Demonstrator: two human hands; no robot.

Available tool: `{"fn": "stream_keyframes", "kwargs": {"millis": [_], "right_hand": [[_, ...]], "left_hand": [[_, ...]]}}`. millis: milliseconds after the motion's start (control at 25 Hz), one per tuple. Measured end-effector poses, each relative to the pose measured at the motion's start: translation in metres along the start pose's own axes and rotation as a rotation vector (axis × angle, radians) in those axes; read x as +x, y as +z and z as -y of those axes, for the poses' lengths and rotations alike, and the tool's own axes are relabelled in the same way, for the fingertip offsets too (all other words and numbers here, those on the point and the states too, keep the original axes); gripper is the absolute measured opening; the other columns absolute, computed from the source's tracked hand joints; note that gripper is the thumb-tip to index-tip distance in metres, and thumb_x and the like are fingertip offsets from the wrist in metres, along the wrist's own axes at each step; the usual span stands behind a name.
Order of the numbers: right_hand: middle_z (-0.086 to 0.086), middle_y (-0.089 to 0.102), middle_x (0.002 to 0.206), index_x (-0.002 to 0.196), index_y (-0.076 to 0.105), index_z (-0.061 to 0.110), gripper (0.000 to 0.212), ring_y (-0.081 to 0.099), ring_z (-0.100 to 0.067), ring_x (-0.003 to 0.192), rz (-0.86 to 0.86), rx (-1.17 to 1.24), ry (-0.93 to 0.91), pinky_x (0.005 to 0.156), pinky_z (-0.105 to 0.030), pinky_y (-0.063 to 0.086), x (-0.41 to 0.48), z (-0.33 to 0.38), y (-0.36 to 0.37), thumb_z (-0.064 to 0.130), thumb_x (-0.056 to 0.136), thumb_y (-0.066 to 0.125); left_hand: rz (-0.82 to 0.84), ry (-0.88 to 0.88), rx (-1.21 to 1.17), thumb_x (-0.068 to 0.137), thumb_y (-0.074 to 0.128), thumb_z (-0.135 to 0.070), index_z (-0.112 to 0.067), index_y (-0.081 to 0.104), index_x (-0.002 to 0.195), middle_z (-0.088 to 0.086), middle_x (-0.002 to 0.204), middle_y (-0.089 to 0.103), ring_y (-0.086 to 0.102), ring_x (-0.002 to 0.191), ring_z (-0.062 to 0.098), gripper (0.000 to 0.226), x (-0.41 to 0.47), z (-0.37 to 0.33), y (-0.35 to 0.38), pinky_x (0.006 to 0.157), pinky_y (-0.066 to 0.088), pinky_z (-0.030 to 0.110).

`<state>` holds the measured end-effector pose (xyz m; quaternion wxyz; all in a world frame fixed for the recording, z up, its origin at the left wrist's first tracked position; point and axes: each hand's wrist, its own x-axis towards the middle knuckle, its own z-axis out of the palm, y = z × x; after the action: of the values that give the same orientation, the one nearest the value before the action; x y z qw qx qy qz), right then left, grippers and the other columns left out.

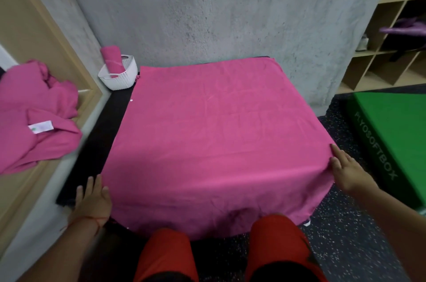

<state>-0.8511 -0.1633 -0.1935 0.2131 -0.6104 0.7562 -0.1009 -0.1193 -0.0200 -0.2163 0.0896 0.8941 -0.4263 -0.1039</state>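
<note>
Two open hands flank a pink towel (214,139) spread flat on a black bench (108,134).
Its near edge hangs over the front, partly hidden behind the person's red-clad knees (274,238), and it covers most of the bench. The left hand (92,198), fingers straight, rests at the near-left corner; the right hand (345,171), fingers straight, touches the right edge. Its edges lie square to the grey wall (207,16); which side is longer is hard to tell.
</note>
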Motion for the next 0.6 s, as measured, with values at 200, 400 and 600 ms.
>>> {"fn": "stream_keyframes", "kwargs": {"millis": [200, 400, 600], "right_hand": [[-0.014, 0.05, 0.156, 0.163, 0.034, 0.019, 0.062, 0.051, -0.034, 0.136, -0.096, 0.562, 0.18, 0.117, -0.048, 0.036, -0.03, 0.006, 0.005, 0.025, 0.105, 0.056], [-0.018, 0.071, 0.117, 0.129, 0.063, 0.005, 0.051, 0.065, -0.034, 0.105, -0.048, 0.631, 0.333, 0.099, -0.051, 0.053, -0.037, -0.016, 0.028, 0.019, 0.081, 0.075], [-0.015, 0.075, 0.097, 0.106, 0.074, 0.001, 0.024, 0.067, -0.03, 0.09, 0.091, 0.569, 0.332, 0.09, -0.043, 0.05, -0.045, -0.03, 0.056, -0.007, 0.084, 0.073]], "left_hand": [[-0.176, -0.085, -0.237, 0.092, 0.045, -0.032, 0.005, 0.057, 0.139, 0.034, 0.142, 0.053, 0.047, 0.134, 0.051, 0.06, -0.029, -0.021, -0.006, 0.117, 0.034, 0.056], [-0.302, -0.247, -0.675, 0.074, 0.059, -0.022, 0.001, 0.065, 0.075, 0.014, 0.064, 0.058, 0.066, 0.08, 0.044, 0.023, -0.065, -0.027, -0.002, 0.071, 0.051, 0.043], [-0.087, -0.21, -0.748, 0.056, 0.068, -0.022, -0.002, 0.064, 0.059, 0.0, 0.052, 0.049, 0.045, 0.064, 0.016, 0.021, -0.06, -0.015, 0.029, 0.058, 0.04, 0.036]]}}
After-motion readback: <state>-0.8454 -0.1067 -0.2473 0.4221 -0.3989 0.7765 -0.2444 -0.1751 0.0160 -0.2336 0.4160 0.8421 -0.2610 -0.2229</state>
